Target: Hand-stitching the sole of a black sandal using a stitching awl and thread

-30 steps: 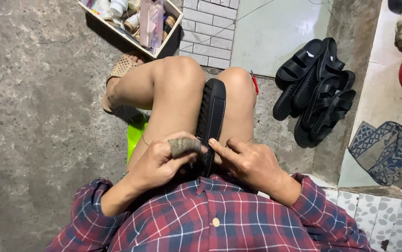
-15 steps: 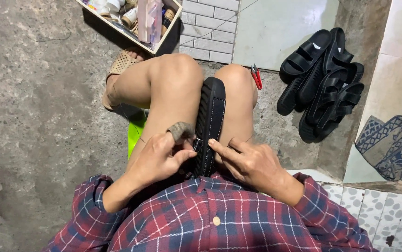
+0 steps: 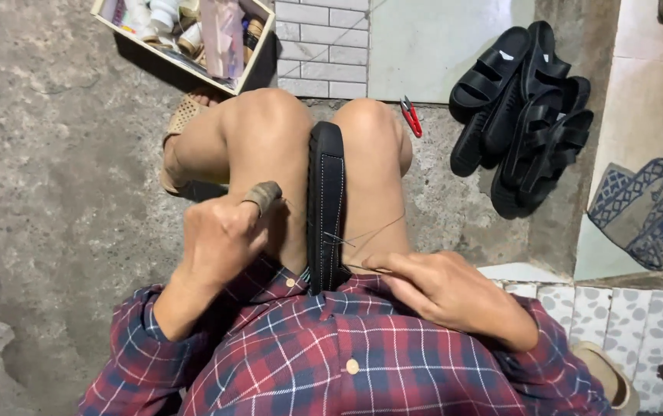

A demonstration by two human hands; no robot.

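With a stitch row partly run along the black sole (image 3: 326, 202) mid-frame, our left hand (image 3: 219, 239) clenches the awl (image 3: 263, 197) while our right hand (image 3: 443, 291) pinches thread (image 3: 374, 231).

Count: 1 sole (image 3: 326, 200) between 2 knees; 1 awl (image 3: 263, 197); 1 snips (image 3: 411, 115); 1 box (image 3: 258, 48); 4 black sandals (image 3: 528, 115); 1 mat (image 3: 643, 212).

A sandal sole (image 3: 326, 204) stands on edge between your knees, your left hand (image 3: 219, 239) beside it, your right hand (image 3: 443, 289) opposite; a box (image 3: 185, 38) lies ahead-left, sandals (image 3: 528, 115) ahead-right (snips (image 3: 411, 115) between).
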